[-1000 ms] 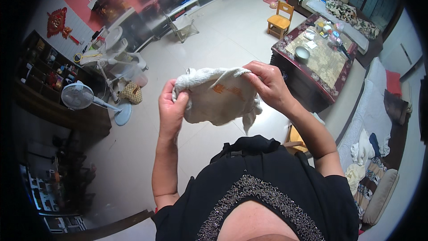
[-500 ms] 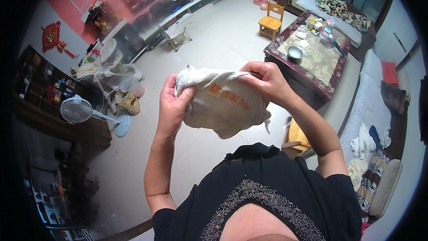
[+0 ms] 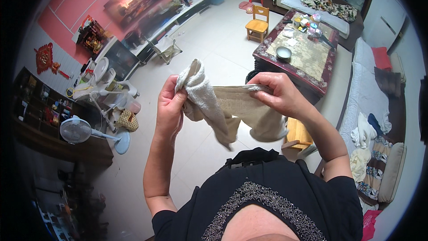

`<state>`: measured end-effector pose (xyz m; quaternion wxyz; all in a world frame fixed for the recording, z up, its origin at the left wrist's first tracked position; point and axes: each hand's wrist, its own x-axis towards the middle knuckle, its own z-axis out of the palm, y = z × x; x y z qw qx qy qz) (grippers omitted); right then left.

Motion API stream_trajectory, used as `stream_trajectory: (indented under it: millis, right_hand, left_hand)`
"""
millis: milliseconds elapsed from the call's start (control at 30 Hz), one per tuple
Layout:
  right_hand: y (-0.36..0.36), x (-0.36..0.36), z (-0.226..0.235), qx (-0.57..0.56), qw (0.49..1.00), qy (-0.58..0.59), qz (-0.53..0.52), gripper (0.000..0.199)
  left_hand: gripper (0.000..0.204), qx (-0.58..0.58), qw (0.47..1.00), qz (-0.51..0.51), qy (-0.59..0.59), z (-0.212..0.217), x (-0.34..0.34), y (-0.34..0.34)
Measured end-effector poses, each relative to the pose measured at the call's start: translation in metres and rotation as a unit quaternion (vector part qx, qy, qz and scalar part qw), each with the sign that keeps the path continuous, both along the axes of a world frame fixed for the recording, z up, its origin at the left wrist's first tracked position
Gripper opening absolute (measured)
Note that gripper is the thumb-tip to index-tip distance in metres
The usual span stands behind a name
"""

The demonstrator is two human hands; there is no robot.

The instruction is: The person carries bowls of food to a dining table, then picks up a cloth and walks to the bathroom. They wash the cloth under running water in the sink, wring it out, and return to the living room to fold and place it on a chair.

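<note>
A beige and off-white towel (image 3: 200,93) hangs in the air between my two hands, in front of my chest. My left hand (image 3: 170,102) pinches its left end, where a fluffy whitish fold stands up above the thumb. My right hand (image 3: 278,93) grips the upper edge at the other end, thumb and fingers pressed together. Between them the top edge runs nearly straight. Below, the cloth drops in two loose flaps with a gap between, the lower right one blurred.
A patterned low table (image 3: 307,58) with a metal bowl (image 3: 283,53) stands ahead right. A wooden stool (image 3: 298,135) is close by on the right, a small chair (image 3: 257,23) farther off. On the left stand a fan (image 3: 76,129) and a white high chair (image 3: 96,89). A sofa (image 3: 356,93) lines the right.
The towel has turned and opened out: its printed orange side no longer shows, and a whitish fold now rises by my left hand. My right hand has moved slightly lower and to the right.
</note>
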<state>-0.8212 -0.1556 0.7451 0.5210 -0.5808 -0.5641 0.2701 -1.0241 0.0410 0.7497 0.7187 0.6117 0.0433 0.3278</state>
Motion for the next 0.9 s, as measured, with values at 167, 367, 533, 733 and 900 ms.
stream_trajectory:
  millis: [167, 367, 533, 733, 900]
  right_hand:
    - [0.003, -0.001, 0.03, 0.01, 0.989, 0.134, 0.056, 0.02]
    - [0.011, -0.002, 0.051, 0.007, 0.981, 0.184, 0.067, 0.024]
    - [0.018, 0.016, 0.053, 0.087, 0.973, -0.202, -0.065, 0.014]
    - [0.035, 0.042, 0.032, 0.15, 0.77, -0.552, -0.281, 0.004]
    - [0.02, 0.02, -0.007, 0.301, 0.899, -0.088, -0.306, 0.023]
  left_hand:
    - [0.023, -0.141, 0.988, -0.069, -0.01, -0.027, -0.005, 0.012]
    - [0.02, -0.139, 0.987, -0.067, 0.04, -0.031, -0.008, 0.004]
    - [0.021, -0.075, 0.997, -0.01, 0.022, -0.02, -0.016, 0.011]
    - [0.022, 0.027, 0.999, 0.03, 0.006, 0.008, -0.005, -0.004]
    - [0.02, 0.06, 0.996, 0.031, -0.053, 0.051, 0.026, -0.034]
